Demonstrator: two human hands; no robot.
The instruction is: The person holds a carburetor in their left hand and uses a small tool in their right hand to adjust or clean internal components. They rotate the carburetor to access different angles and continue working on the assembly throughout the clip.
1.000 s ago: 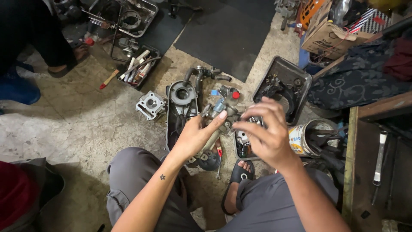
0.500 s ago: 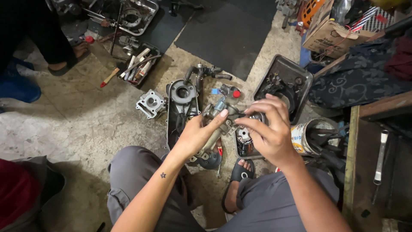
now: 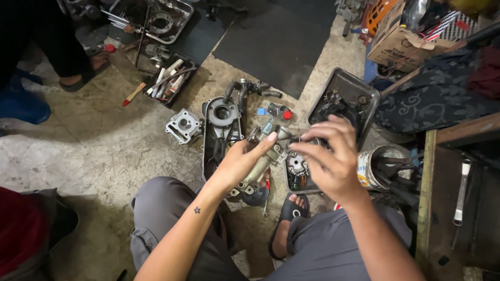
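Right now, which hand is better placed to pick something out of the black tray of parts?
Probably the right hand: it hovers beside the black tray with fingers spread, seemingly free. The left hand grips the metal part.

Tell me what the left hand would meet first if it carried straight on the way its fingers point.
The left hand points up and right along the metal part it grips. Straight on, it would probably first meet the fingers of the right hand, then the dark tray; depth is unclear.
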